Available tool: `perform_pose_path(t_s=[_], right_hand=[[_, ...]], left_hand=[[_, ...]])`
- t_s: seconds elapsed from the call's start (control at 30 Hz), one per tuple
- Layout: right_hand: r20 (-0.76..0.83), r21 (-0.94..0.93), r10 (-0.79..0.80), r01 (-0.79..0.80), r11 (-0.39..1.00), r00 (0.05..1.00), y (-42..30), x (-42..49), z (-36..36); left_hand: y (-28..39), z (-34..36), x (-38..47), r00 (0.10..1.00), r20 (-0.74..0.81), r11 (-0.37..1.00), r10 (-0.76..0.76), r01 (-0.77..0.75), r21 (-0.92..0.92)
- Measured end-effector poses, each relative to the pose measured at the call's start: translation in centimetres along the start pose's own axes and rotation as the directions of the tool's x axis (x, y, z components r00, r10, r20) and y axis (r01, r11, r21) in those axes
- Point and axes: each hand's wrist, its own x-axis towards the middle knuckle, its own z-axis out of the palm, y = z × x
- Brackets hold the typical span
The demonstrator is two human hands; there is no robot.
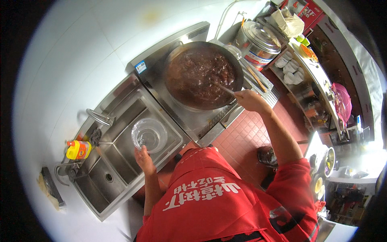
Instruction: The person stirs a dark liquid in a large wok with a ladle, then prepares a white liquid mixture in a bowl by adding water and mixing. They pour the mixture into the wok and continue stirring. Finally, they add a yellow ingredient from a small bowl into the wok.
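My right hand (250, 100) grips the handle of a long-handled utensil (224, 88). Its lower end is sunk in dark brown, glossy liquid (196, 75) that fills a large wok (173, 99) on a steel stove, so its head is hidden. Dark lumps show at the liquid's right side. Over the right basin of the steel sink, my left hand (144, 159) holds a clear round plastic tub (162, 133) by its near rim. The tub looks empty apart from some whitish residue or glare on its inner wall.
The double-basin sink (121, 181) adjoins the stove (157, 84). A yellow detergent bottle (79, 150), a dark scrubber (95, 137) and a faucet (101, 118) line its back edge. A lidded steel pot (257, 39) stands beyond the wok. Shelving (317, 69) runs along the right, above red floor tiles (242, 133).
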Motion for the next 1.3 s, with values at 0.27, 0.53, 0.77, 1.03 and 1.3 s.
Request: perform_pose_path(t_s=[0.27, 0.53, 0.77, 1.03, 1.3], right_hand=[[0.077, -0.037, 0.062, -0.059, 0.998, 0.995, -2.2, -4.6, -6.6], [0.064, -0.209, 0.161, -0.144, 0.967, 0.985, -6.9, -12.7, -15.3], [-0.037, -0.410, 0.134, -0.137, 0.902, 0.990, -5.6, -15.3, -14.5], [-0.051, -0.595, 0.118, -0.126, 0.794, 0.992, -1.4, -10.3, -6.8], [-0.101, -0.554, 0.045, -0.094, 0.827, 0.994, 0.4, -5.1, -2.7]], left_hand=[[0.1, 0.2, 0.1, 0.996, 0.043, 0.997, -0.080, 0.080, -0.005], [-1.3, 0.3, 0.8, 0.987, 0.050, 0.988, -0.153, 0.152, 0.021], [-0.4, 1.3, 0.7, 0.983, 0.074, 0.985, -0.166, 0.162, 0.060], [1.0, 2.1, -0.1, 0.995, 0.087, 0.992, -0.052, 0.041, 0.117], [1.8, 1.4, -0.6, 0.997, 0.027, 0.986, -0.067, 0.062, 0.154]])
